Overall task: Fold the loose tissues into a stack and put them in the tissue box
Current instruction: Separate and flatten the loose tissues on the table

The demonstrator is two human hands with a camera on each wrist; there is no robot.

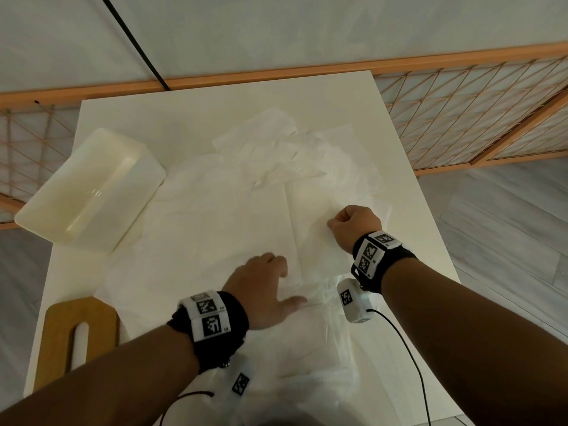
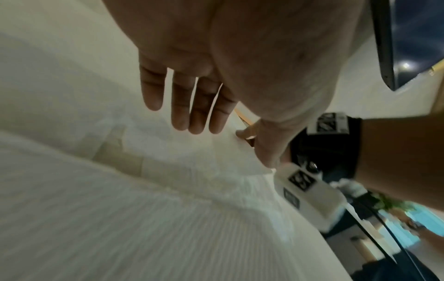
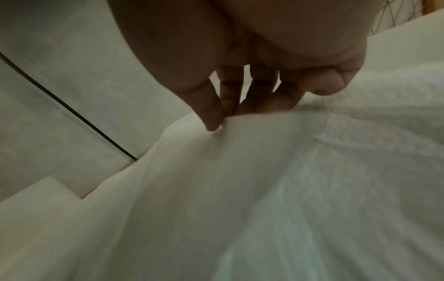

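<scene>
Several loose tissues (image 1: 276,167) lay spread and overlapping across the white table (image 1: 101,118), crumpled toward the far edge, flatter near the person. None looked folded or stacked yet. Tissue box (image 1: 89,192) sat open-side-up at the table's left, angled, with one tissue edge just beside it; nothing visible inside. Wooden lid (image 1: 76,333) with a slot lay at the near-left corner, well apart from the box.

Left hand (image 1: 264,290) was spread flat, fingers (image 2: 180,106) straight, over the near sheet; the wrist view didn't settle whether the palm pressed down or hovered. Right hand (image 1: 353,226) was curled, its fingertips (image 3: 213,121) pinching a raised ridge of tissue, pulling it up off the table.

Risks, as a judgement:
- Thin sheet under pinch tension with the other hand anchoring it: likely to tear if pulled too hard.
- Overlapping layers: pinch probably grabbed more than one, or would drag neighbours along, skewing the fold.
- Tissues hung toward the near table edge; a sweep could send them to the floor.
- Wrist-camera cables could snag a sheet.
</scene>
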